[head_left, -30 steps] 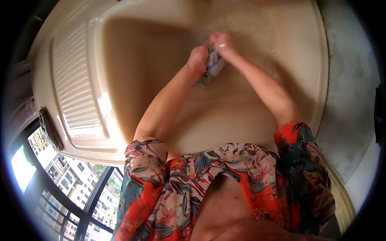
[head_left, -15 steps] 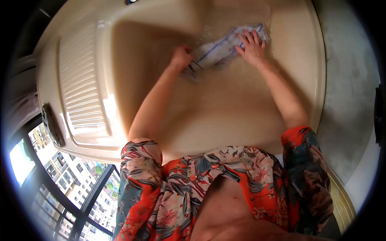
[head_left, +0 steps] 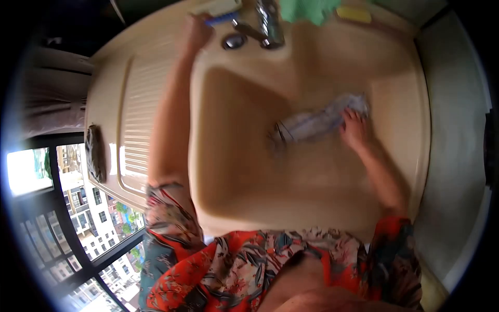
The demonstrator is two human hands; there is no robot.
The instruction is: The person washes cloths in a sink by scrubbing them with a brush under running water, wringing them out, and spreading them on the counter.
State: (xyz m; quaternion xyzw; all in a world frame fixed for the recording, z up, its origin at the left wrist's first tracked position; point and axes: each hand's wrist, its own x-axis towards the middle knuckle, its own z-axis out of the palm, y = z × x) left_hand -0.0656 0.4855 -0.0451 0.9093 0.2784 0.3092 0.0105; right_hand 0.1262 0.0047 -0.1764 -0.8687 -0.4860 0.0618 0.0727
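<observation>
A wet white cloth with blue lines point(head_left: 312, 120) lies stretched out low in the sink basin point(head_left: 244, 182), apparently in shallow water. On its right end, my right hand point(head_left: 356, 130) has its fingers bent over the fabric. My left hand point(head_left: 198, 32) is at the back rim, left of the faucet, with its fingers closed around the near end of a scrub brush point(head_left: 221, 18) with a pale back and blue bristles. Motion blurs this hand, and its fingertips are partly hidden.
A chrome faucet point(head_left: 269, 26) stands at the back rim beside a round dark metal fitting point(head_left: 234, 40). Green cloth point(head_left: 309, 10) and a yellow bar point(head_left: 354, 14) are further right. The ribbed washboard point(head_left: 138, 119) is on the left, with a dark rolled item point(head_left: 94, 153) at its edge.
My left hand has let go of the cloth's left end and moved up to the brush at the back rim. My right hand stays on the cloth. The view has tilted toward the faucet.
</observation>
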